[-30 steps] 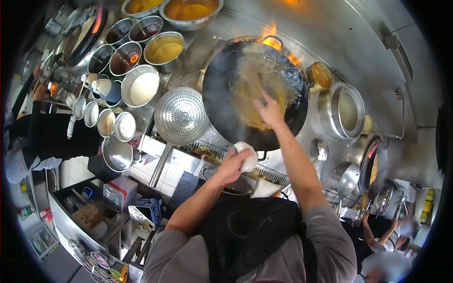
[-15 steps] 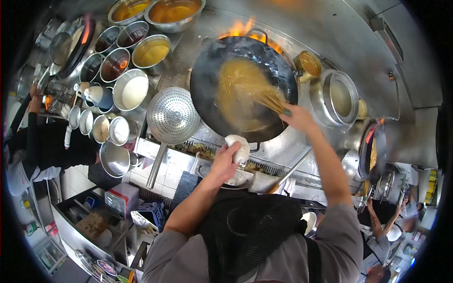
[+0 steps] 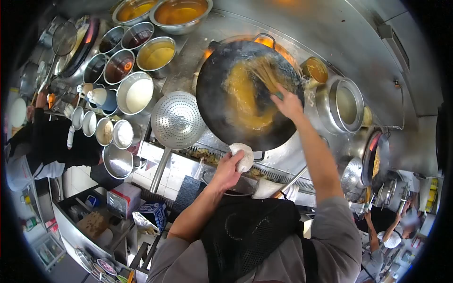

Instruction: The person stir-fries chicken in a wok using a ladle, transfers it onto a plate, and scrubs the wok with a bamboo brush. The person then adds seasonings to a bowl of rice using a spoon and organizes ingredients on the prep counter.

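Observation:
A large black wok [image 3: 212,101] sits over the burner, with steam and yellow-brown liquid [image 3: 238,92] swirling in its bowl. My right hand [image 3: 289,104] is closed around a bamboo wok brush [image 3: 266,75], whose blurred bristles are over the far half of the wok, in or just above the liquid. My left hand [image 3: 226,172] grips a folded white cloth [image 3: 243,156] at the wok's near rim, beside its near loop handle [image 3: 259,155]. Whether the cloth also wraps the rim is hidden.
Left of the wok lies a perforated strainer [image 3: 177,118]. Beyond it stand several metal bowls of sauces and liquids, including a white one [image 3: 138,93]. A lidded pot [image 3: 347,104] is at right. Flame [image 3: 283,49] glows behind the wok. Other people work at both sides.
The brush and my right hand have swept away from me, from the wok's right side to its far part. The liquid has changed shape, and the flames behind look lower.

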{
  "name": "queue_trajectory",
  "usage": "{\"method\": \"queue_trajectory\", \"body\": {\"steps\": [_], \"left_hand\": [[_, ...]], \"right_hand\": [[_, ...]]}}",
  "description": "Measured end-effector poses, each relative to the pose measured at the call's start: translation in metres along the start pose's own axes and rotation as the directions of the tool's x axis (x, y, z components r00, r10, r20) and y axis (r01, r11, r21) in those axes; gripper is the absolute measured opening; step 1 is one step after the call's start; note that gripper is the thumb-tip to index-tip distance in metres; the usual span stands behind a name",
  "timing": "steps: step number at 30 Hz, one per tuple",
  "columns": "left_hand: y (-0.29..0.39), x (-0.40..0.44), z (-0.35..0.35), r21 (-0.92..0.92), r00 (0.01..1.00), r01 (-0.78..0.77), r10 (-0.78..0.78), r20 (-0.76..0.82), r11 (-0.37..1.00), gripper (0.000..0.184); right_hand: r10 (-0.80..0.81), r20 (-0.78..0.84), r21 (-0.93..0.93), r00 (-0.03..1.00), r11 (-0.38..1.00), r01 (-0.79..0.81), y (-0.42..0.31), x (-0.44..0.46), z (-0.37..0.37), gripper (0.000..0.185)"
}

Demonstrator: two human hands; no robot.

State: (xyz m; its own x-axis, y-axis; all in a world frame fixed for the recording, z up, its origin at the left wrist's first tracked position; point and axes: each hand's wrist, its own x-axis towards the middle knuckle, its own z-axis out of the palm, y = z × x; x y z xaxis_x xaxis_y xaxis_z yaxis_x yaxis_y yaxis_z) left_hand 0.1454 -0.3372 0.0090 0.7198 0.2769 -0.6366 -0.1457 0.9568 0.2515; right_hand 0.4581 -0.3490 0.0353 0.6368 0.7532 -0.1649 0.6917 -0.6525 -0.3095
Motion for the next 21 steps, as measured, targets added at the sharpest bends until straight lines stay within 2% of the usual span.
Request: {"method": "queue_trajectory", "body": {"steps": [1,2,3,5,7,8,9,10,11,12,13,14,15,16,18,19,20,21], "left_hand": [[-0.001,0.000,-0.001,0.004,1.000,0.001,-0.001,0.006,1.000,0.029],[0.001,-0.001,0.000,0.014,0.999,-0.018,0.018,0.027,1.000,0.029],[0.001,-0.004,0.002,0.024,1.000,-0.020,0.020,0.021,0.999,0.029],[0.003,-0.005,0.008,0.039,0.998,-0.056,0.055,0.004,0.998,0.030],[0.001,0.000,0.005,0.082,0.996,-0.085,0.086,-0.012,0.993,0.030],[-0.002,0.003,0.003,0.112,0.993,-0.111,0.115,-0.030,0.987,0.031],[-0.002,0.003,0.005,0.134,0.995,-0.098,0.101,-0.017,0.986,0.031],[-0.002,0.001,0.006,0.167,0.989,-0.120,0.132,-0.063,0.979,0.031],[-0.001,0.000,0.006,0.202,0.980,-0.142,0.165,-0.106,0.969,0.031],[-0.001,0.004,-0.002,0.250,0.981,-0.169,0.188,-0.053,0.953,0.033],[0.000,0.001,-0.001,0.275,0.984,-0.154,0.172,-0.044,0.949,0.033],[0.002,-0.003,0.003,0.309,0.982,-0.138,0.170,-0.079,0.941,0.033],[0.004,-0.005,0.006,0.343,0.979,-0.123,0.171,-0.111,0.931,0.033],[0.001,0.004,-0.001,0.342,0.978,-0.130,0.177,-0.111,0.931,0.033],[0.007,0.011,0.002,0.348,0.993,-0.071,0.101,-0.069,0.935,0.033],[0.010,0.013,0.008,0.333,0.999,-0.019,0.034,-0.039,0.943,0.032],[0.010,0.016,0.015,0.331,0.999,0.022,-0.012,-0.031,0.943,0.024],[0.007,0.017,0.018,0.351,0.999,0.026,-0.017,-0.029,0.936,0.024]], "right_hand": [[0.095,0.145,0.277,0.985,0.952,-0.132,-0.032,0.008,0.012,0.064],[0.105,0.210,0.507,0.972,0.838,-0.200,-0.056,0.006,0.026,0.064],[0.100,0.278,0.695,0.955,0.666,-0.272,-0.077,-0.002,0.038,0.065],[0.034,0.313,0.818,0.949,0.499,-0.287,-0.112,-0.020,0.048,0.067],[-0.070,0.424,0.831,0.903,0.426,-0.358,-0.122,-0.042,0.040,0.067],[-0.140,0.448,0.815,0.883,0.468,-0.340,-0.120,-0.055,0.032,0.067],[-0.123,0.433,0.825,0.893,0.453,-0.338,-0.114,-0.066,0.020,0.067],[-0.187,0.521,0.714,0.833,0.631,-0.305,-0.103,-0.079,0.005,0.066],[-0.225,0.613,0.580,0.757,0.778,-0.239,-0.088,-0.090,-0.005,0.065],[-0.428,0.441,0.533,0.789,0.832,0.154,-0.049,-0.089,0.018,0.064],[-0.528,0.222,0.299,0.819,0.837,0.458,-0.010,-0.098,0.031,0.067],[-0.276,0.485,0.193,0.830,0.959,0.206,0.001,-0.109,-0.013,0.069],[0.117,0.712,0.067,0.692,0.970,-0.232,-0.012,-0.122,-0.077,0.067],[-0.070,0.442,0.077,0.894,0.996,0.040,0.042,-0.127,-0.064,0.065],[0.184,0.407,0.077,0.895,0.969,-0.234,0.055,-0.135,-0.108,0.058],[0.195,0.397,0.089,0.897,0.964,-0.249,0.063,-0.145,-0.105,0.058],[0.238,0.274,0.297,0.932,0.901,-0.317,0.070,-0.154,-0.098,0.061],[0.302,0.160,0.498,0.940,0.797,-0.341,0.074,-0.164,-0.091,0.063]]}}
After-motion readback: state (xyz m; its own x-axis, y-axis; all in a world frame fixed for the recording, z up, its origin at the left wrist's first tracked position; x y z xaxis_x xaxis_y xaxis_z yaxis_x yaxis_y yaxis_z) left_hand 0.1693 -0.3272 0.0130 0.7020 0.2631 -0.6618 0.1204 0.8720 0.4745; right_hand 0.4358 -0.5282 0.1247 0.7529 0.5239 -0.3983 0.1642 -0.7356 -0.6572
